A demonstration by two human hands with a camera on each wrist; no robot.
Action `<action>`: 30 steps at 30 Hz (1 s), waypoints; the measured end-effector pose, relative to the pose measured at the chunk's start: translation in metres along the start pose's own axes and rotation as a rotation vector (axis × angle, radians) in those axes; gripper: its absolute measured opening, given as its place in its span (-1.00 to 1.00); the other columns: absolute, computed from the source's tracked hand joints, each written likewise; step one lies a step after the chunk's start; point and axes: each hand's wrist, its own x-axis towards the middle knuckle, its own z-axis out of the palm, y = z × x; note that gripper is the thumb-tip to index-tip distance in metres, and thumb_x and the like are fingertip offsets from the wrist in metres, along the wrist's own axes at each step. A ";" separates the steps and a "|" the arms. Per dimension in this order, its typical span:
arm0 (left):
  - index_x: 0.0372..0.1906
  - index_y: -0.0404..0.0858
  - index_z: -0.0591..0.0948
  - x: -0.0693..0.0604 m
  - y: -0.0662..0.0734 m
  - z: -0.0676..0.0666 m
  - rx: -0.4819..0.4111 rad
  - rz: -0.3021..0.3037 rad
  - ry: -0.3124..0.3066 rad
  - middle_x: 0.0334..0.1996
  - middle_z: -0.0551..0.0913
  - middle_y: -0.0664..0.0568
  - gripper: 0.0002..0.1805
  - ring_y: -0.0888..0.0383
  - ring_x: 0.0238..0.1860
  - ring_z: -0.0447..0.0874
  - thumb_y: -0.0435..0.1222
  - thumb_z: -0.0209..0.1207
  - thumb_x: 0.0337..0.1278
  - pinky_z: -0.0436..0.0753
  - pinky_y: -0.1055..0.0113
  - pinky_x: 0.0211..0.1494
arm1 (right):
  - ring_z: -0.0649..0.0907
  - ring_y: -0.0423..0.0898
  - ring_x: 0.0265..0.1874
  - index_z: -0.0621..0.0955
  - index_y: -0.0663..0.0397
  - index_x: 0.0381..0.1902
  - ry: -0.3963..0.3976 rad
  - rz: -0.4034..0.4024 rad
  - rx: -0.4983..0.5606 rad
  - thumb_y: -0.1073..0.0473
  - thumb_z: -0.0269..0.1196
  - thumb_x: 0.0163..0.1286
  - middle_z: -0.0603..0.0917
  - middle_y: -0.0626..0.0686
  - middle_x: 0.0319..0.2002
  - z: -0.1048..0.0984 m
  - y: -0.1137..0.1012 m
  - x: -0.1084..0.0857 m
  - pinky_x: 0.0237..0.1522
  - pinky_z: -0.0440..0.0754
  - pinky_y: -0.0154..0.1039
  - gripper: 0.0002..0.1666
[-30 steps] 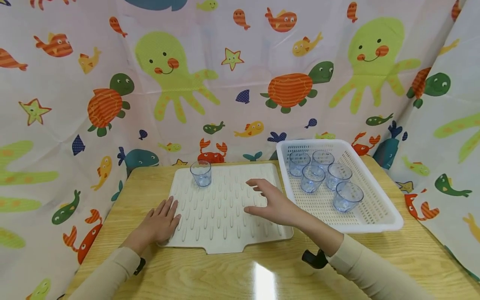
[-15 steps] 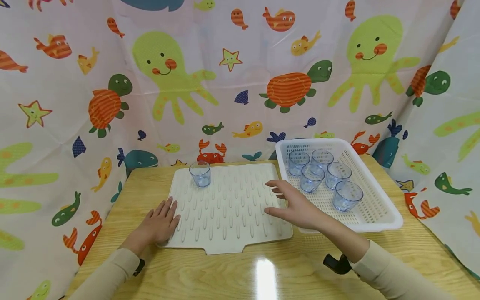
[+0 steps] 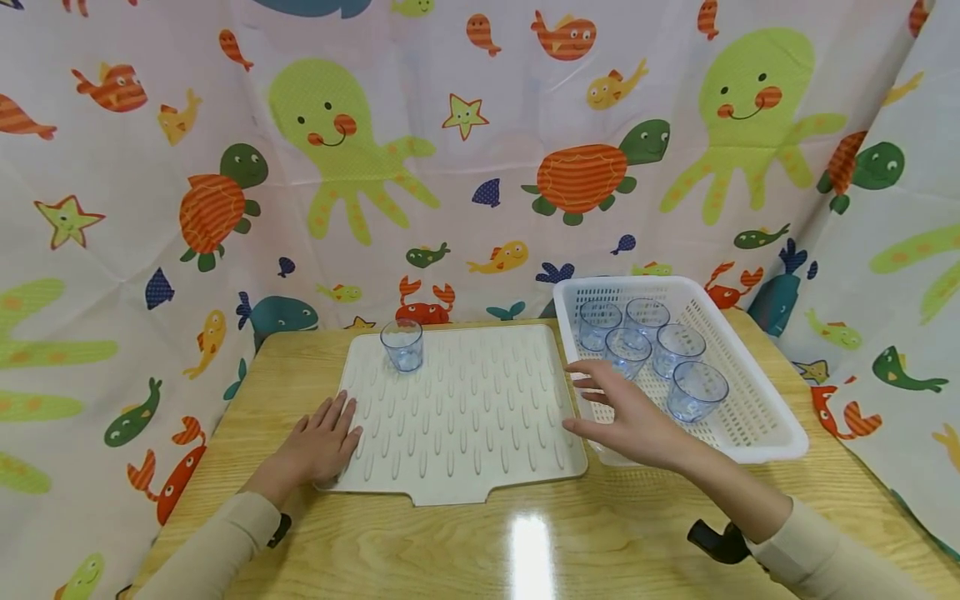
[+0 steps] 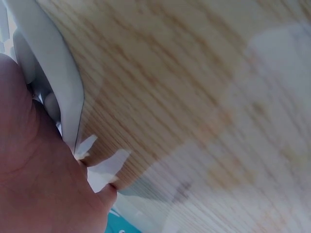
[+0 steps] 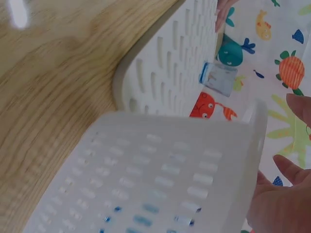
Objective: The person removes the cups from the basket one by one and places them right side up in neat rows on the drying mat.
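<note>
My left hand (image 3: 322,442) rests with straight fingers on the left edge of a cream ridged drying mat (image 3: 457,417). On the mat's back left corner stands a clear bluish glass (image 3: 404,347). My right hand (image 3: 630,412), thumb and fingers spread apart, is over the left rim of a white basket (image 3: 757,383) and holds nothing. Several similar glasses stand in that basket; one glass (image 3: 627,346) is partly hidden behind the hand, and another glass (image 3: 696,392) stands to its right. In the right wrist view the basket's slotted wall (image 5: 160,165) fills the lower part.
A wooden table (image 3: 360,550) carries the mat and basket, with a light reflection near its front. Behind and at both sides hangs a curtain (image 3: 465,192) printed with sea animals. The basket's raised rim borders the mat's right edge.
My right hand has moved right, from above the mat to over the basket's left rim, its fingers still spread. My left hand and the glasses have stayed put.
</note>
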 end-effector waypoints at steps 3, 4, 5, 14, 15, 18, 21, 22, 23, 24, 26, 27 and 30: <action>0.64 -0.36 -0.10 -0.005 0.006 -0.006 -0.005 -0.008 -0.011 0.65 -0.24 -0.29 -0.21 -0.34 0.62 -0.29 0.08 -0.33 0.64 -0.17 -0.40 0.52 | 0.54 0.29 0.29 0.33 0.09 0.48 0.011 -0.002 0.007 0.04 0.45 0.34 0.38 0.18 0.44 -0.007 0.004 -0.005 0.21 0.58 0.19 -0.13; 0.64 -0.37 -0.08 -0.006 0.007 -0.008 -0.008 -0.008 -0.011 0.64 -0.23 -0.31 -0.22 -0.35 0.62 -0.28 0.06 -0.31 0.64 -0.17 -0.41 0.52 | 0.55 0.28 0.29 0.33 0.09 0.48 0.019 -0.006 0.000 0.04 0.45 0.34 0.39 0.18 0.44 -0.009 0.006 -0.007 0.19 0.60 0.18 -0.13; 0.64 -0.37 -0.08 -0.007 0.008 -0.009 -0.004 -0.012 -0.011 0.65 -0.22 -0.30 -0.23 -0.35 0.62 -0.27 0.04 -0.30 0.65 -0.16 -0.40 0.52 | 0.55 0.28 0.29 0.33 0.09 0.48 0.028 -0.013 -0.006 0.05 0.45 0.34 0.39 0.17 0.43 -0.012 0.008 -0.009 0.17 0.62 0.17 -0.14; 0.64 -0.36 -0.08 -0.005 0.004 -0.003 0.009 -0.016 -0.014 0.64 -0.21 -0.31 -0.23 -0.35 0.62 -0.26 0.05 -0.30 0.65 -0.14 -0.41 0.52 | 0.56 0.24 0.26 0.37 0.05 0.44 0.082 0.008 -0.067 0.06 0.43 0.37 0.43 0.16 0.39 -0.030 0.023 -0.027 0.14 0.62 0.19 -0.23; 0.64 -0.36 -0.08 -0.005 0.004 -0.003 0.009 -0.017 -0.011 0.65 -0.22 -0.30 -0.23 -0.34 0.62 -0.26 0.05 -0.30 0.65 -0.14 -0.40 0.52 | 0.57 0.24 0.26 0.37 0.06 0.43 0.088 0.010 -0.076 0.06 0.43 0.37 0.44 0.17 0.38 -0.032 0.024 -0.029 0.14 0.63 0.19 -0.23; 0.64 -0.35 -0.08 -0.002 0.000 0.002 0.014 -0.009 0.002 0.65 -0.22 -0.30 -0.22 -0.35 0.62 -0.26 0.06 -0.31 0.64 -0.15 -0.41 0.51 | 0.60 0.21 0.22 0.39 0.06 0.42 0.108 0.014 -0.111 0.06 0.43 0.37 0.48 0.18 0.36 -0.038 0.027 -0.035 0.11 0.65 0.16 -0.25; 0.65 -0.34 -0.09 -0.001 0.000 0.003 0.010 -0.008 0.007 0.65 -0.23 -0.29 -0.21 -0.34 0.62 -0.27 0.07 -0.31 0.64 -0.16 -0.41 0.51 | 0.61 0.19 0.20 0.41 0.08 0.41 0.127 0.029 -0.148 0.07 0.43 0.37 0.51 0.18 0.33 -0.046 0.032 -0.042 0.10 0.67 0.06 -0.26; 0.65 -0.34 -0.09 0.000 0.000 0.003 0.010 -0.008 0.009 0.65 -0.23 -0.28 -0.22 -0.34 0.62 -0.27 0.07 -0.31 0.64 -0.17 -0.41 0.51 | 0.62 0.19 0.20 0.41 0.08 0.41 0.133 0.034 -0.161 0.06 0.43 0.37 0.52 0.17 0.32 -0.048 0.034 -0.044 0.09 0.68 0.03 -0.26; 0.65 -0.35 -0.09 0.000 -0.001 0.003 0.010 -0.006 0.012 0.65 -0.23 -0.29 -0.21 -0.35 0.62 -0.27 0.08 -0.31 0.64 -0.17 -0.42 0.51 | 0.62 0.18 0.20 0.41 0.10 0.41 0.140 0.038 -0.177 0.06 0.43 0.37 0.52 0.18 0.32 -0.051 0.036 -0.046 0.09 0.68 0.00 -0.26; 0.65 -0.35 -0.08 -0.002 0.002 0.001 0.009 -0.008 0.009 0.65 -0.23 -0.29 -0.22 -0.35 0.62 -0.27 0.06 -0.29 0.64 -0.16 -0.42 0.51 | 0.62 0.19 0.19 0.42 0.12 0.40 0.147 0.045 -0.192 0.06 0.43 0.38 0.53 0.19 0.31 -0.053 0.038 -0.048 0.08 0.68 -0.03 -0.26; 0.65 -0.35 -0.08 -0.003 0.004 -0.002 0.011 -0.010 0.009 0.65 -0.22 -0.29 -0.22 -0.35 0.62 -0.26 0.06 -0.29 0.64 -0.15 -0.42 0.51 | 0.62 0.19 0.17 0.42 0.15 0.39 0.163 0.047 -0.220 0.06 0.43 0.37 0.54 0.21 0.29 -0.058 0.042 -0.051 0.06 0.69 -0.06 -0.27; 0.65 -0.34 -0.08 -0.003 0.004 -0.002 0.014 -0.012 0.008 0.65 -0.22 -0.28 -0.23 -0.34 0.62 -0.26 0.05 -0.29 0.64 -0.15 -0.41 0.51 | 0.62 0.19 0.16 0.42 0.16 0.38 0.172 0.046 -0.232 0.07 0.43 0.37 0.55 0.21 0.28 -0.060 0.044 -0.053 0.05 0.69 -0.08 -0.27; 0.65 -0.35 -0.09 -0.002 0.003 -0.001 0.010 -0.011 0.006 0.65 -0.23 -0.29 -0.21 -0.34 0.62 -0.28 0.07 -0.30 0.63 -0.18 -0.42 0.51 | 0.62 0.19 0.13 0.44 0.18 0.36 0.205 0.032 -0.265 0.10 0.45 0.35 0.56 0.23 0.24 -0.066 0.048 -0.058 0.01 0.69 -0.20 -0.29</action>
